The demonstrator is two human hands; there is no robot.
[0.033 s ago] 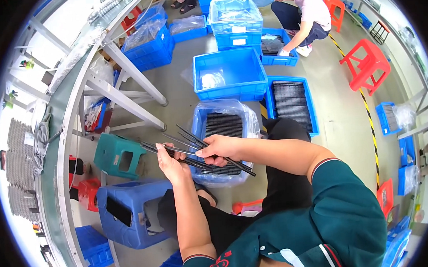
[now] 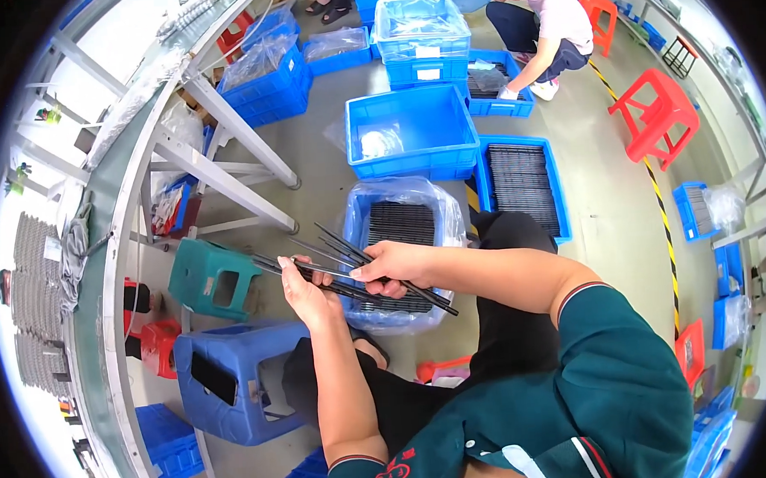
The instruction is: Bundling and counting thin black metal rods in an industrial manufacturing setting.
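Observation:
Both my hands are closed on thin black rods, held above a plastic-lined blue bin (image 2: pixel 445 223). My left hand (image 2: pixel 306 285) has its fingers round several rods (image 2: pixel 267 262) that point out to the left. My right hand (image 2: pixel 388 268) grips another bundle of black rods (image 2: pixel 339 240), fanned out at the upper left and sticking out below the hand at the lower right. The two bundles cross close together between my hands. More black rods (image 2: pixel 401 223) lie side by side in the lined bin, partly hidden under my hands.
Beyond stands an open blue bin (image 2: pixel 414 162); right of it, a blue tray (image 2: pixel 561 206) holds rows of black rods. A co-worker (image 2: pixel 553 26) crouches at another blue tray. At left are a green stool (image 2: pixel 198 277), a blue stool (image 2: pixel 237 416) and a workbench leg (image 2: pixel 227 190). A red stool (image 2: pixel 664 116) stands right.

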